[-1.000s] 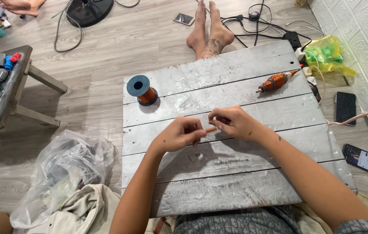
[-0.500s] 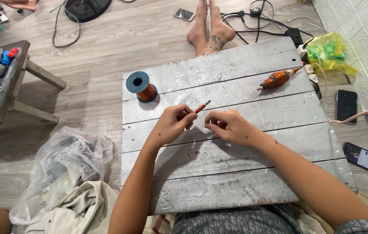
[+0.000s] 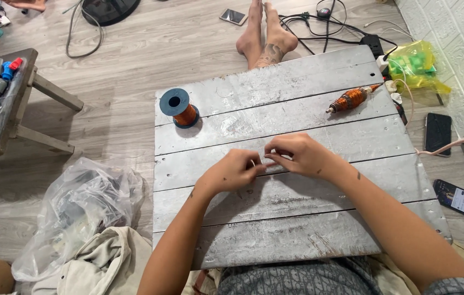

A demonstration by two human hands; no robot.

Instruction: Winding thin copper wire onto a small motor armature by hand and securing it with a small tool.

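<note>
Left hand (image 3: 233,170) and right hand (image 3: 296,154) met at frame centre over grey plank table (image 3: 297,229), fingertips pinched together; pinched item too small to identify. Blue-flanged copper wire spool (image 3: 179,107) upper left.

Beyond the grip, the counter (image 3: 297,229) carries one spool of copper wire (image 3: 179,107) and one wound copper coil (image 3: 351,99). Three phones lie on the floor: one (image 3: 233,16) far ahead, two (image 3: 438,133) (image 3: 460,199) to the right.

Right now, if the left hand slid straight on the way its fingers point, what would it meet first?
Probably the right hand: the left hand points right across the board and their fingertips already almost touch.
</note>
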